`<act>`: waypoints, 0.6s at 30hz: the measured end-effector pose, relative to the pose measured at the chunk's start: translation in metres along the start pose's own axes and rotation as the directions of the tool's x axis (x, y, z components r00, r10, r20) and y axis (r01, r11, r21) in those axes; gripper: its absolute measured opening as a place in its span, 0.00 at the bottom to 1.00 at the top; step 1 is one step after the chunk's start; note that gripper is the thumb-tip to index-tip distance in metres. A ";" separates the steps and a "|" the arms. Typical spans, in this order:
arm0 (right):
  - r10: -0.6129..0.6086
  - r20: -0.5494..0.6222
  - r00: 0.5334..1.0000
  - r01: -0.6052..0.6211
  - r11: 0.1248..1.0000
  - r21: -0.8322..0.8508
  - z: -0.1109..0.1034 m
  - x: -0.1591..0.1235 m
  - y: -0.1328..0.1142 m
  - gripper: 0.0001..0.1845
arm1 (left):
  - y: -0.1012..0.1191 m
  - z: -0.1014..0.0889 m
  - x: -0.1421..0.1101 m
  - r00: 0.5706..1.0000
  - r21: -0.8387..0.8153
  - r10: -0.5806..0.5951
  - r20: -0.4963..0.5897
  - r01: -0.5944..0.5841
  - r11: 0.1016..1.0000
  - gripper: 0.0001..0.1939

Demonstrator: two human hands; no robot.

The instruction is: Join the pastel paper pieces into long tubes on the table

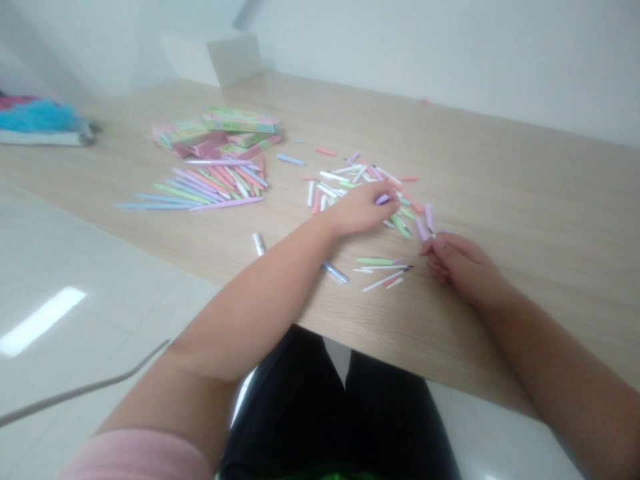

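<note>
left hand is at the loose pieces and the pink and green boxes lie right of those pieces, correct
Wrong side: in the head view the pink and green boxes lie left of the loose pieces, where the left hand is.

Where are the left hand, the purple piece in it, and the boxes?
Left hand [361, 205]: head view, on the back of the hand.
Purple piece [383, 199]: head view, on its end showing between the fingers.
Boxes [243, 121]: head view, on the topmost box's side.

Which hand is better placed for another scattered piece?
Probably the left hand, touching a purple piece among the scattered pieces; the right hand is at their edge, apparently pinching a small piece.
</note>
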State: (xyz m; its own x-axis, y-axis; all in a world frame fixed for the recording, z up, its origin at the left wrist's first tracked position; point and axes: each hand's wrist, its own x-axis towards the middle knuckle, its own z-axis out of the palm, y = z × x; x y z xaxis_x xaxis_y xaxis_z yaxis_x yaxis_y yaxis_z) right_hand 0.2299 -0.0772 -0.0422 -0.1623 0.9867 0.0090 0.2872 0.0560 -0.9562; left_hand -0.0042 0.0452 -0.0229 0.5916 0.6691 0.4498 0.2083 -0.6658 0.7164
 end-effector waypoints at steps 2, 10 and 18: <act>-0.002 -0.002 1.000 0.002 1.000 -0.010 0.000 0.000 0.001 0.17 | 0.000 0.000 0.000 1.000 0.007 0.006 0.002 -0.006 1.000 0.08; -0.009 -0.019 1.000 0.007 0.998 -0.067 -0.001 0.001 0.001 0.18 | 0.001 0.001 0.000 1.000 0.025 -0.008 0.006 0.008 1.000 0.08; 0.013 -0.029 0.999 -0.012 1.000 0.012 0.003 0.001 -0.003 0.20 | 0.005 0.000 -0.001 0.999 0.001 -0.026 0.019 0.026 1.000 0.07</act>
State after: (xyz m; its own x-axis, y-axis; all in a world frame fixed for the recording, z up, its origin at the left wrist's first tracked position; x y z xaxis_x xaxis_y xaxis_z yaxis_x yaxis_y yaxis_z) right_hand 0.2261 -0.0765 -0.0399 -0.1312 0.9913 0.0054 0.2781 0.0421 -0.9596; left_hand -0.0042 0.0408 -0.0194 0.6005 0.6796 0.4213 0.2238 -0.6486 0.7274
